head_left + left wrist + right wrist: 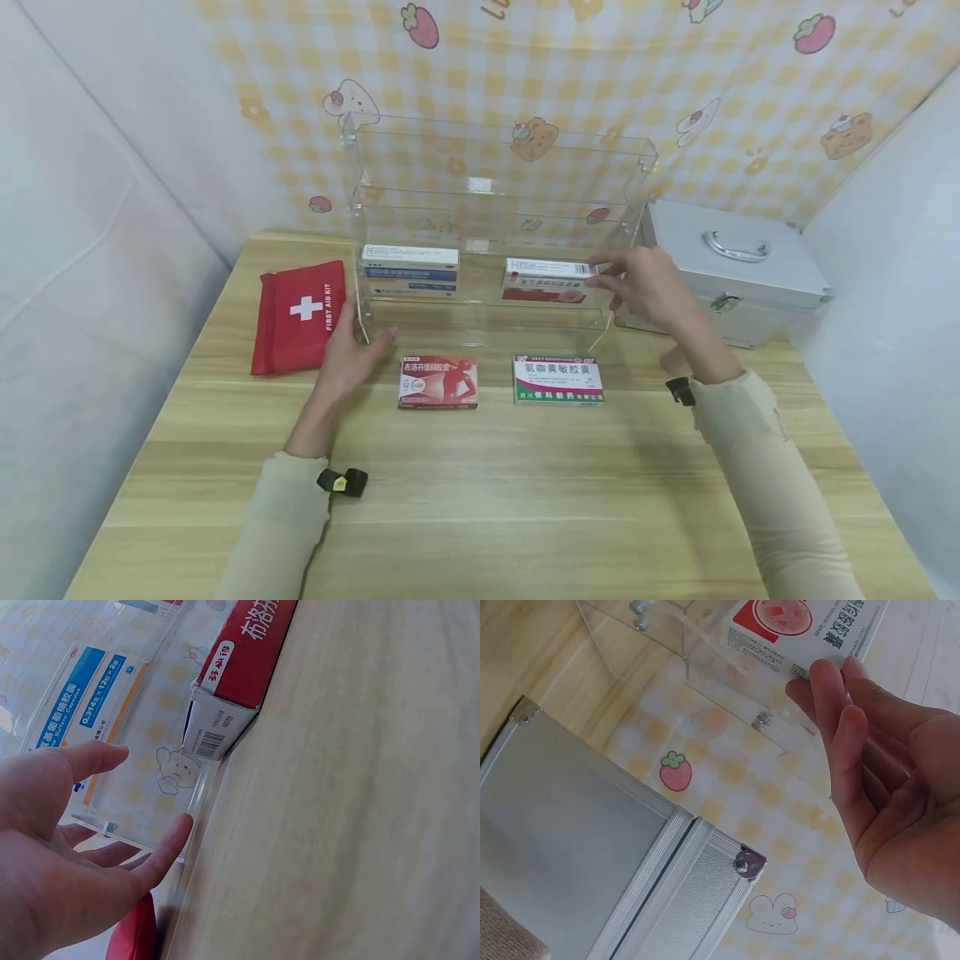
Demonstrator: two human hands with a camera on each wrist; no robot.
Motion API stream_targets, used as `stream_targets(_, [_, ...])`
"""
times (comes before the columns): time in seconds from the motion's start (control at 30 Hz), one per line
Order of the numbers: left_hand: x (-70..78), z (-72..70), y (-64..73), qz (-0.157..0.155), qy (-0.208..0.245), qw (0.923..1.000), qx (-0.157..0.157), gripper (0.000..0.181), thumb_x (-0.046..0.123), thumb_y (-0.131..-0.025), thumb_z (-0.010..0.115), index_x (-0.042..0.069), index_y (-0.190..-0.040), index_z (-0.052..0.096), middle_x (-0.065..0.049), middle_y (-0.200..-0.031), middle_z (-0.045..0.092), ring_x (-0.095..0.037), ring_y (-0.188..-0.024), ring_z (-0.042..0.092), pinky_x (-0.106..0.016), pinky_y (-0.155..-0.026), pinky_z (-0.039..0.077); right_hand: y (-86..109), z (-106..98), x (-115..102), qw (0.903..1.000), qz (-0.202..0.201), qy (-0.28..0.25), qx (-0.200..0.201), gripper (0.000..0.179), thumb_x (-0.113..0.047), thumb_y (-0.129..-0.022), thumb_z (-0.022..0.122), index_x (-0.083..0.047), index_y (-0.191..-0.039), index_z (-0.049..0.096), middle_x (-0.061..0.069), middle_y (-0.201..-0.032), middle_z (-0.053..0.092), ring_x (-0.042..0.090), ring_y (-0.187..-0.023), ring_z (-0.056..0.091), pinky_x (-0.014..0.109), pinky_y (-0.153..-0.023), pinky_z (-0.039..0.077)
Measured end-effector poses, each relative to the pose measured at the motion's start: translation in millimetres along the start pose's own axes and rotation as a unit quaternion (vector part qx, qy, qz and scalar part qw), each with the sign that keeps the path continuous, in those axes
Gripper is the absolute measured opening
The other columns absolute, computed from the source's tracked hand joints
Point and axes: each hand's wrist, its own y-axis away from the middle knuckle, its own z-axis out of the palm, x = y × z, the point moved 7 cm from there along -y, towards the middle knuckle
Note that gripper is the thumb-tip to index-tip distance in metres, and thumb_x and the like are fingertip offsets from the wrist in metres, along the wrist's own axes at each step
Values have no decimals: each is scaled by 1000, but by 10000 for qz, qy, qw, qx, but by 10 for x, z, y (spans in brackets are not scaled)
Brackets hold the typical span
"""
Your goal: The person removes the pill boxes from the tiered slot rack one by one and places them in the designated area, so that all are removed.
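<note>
At the right end of the clear acrylic shelf's (480,312) lower tier, my right hand (647,283) pinches a white and red medicine box (543,283) by its end. The right wrist view shows fingertips and thumb at the corner of this medicine box (802,637). My left hand (351,350) is at the shelf's left side panel, thumb spread apart from the fingers, which lie along the panel's outer side. White and blue medicine boxes (410,271) stand on the same tier at the left. In front lie a red ibuprofen box (438,383) and a white, pink and green capsule box (558,381).
A red first aid pouch (296,321) lies left of the shelf, close to my left hand. A silver metal case (738,258) with a handle stands at the right, beside my right forearm. Behind the shelf hangs a yellow checked cloth (480,67).
</note>
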Motion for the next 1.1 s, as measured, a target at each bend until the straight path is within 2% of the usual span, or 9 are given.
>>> stream_targets(0.3, [22,21,-2,66,51,10000,-27,80,29,-91,70,36,-154,21,-10,-154,34,-33,-134,33,-65,-102,30,24,-155,-11,9993,86,-257,266,25,-13,-90,72,-8,-114,72,14,-92,73,15,-51,64,30,-42,50])
stream_targets(0.7, [61,8,19,130,85,9999,-36,79,27,-92,70,33,-154,22,-11,-154,34,-34,-137,32,-67,-102,29,94,-558,-243,9981,-71,131,591,27,-19,-92,70,-11,-118,71,13,-90,74,13,-48,62,26,-37,40])
stream_targets(0.9, [41,-3,7,131,-1,9999,-6,81,26,-92,69,37,-155,20,-10,-155,33,-35,-139,28,-68,-103,26,123,-719,-381,9960,-227,362,782,27,-20,-91,71,-13,-117,72,10,-88,74,13,-51,64,25,-40,44])
stream_targets(1.1, [21,-14,6,113,-72,9999,-6,80,29,-92,69,37,-155,20,-12,-154,34,-35,-136,32,-67,-102,29,303,-878,-459,9926,-391,664,933,29,-21,-92,70,-15,-120,70,7,-94,74,13,-57,66,24,-43,40])
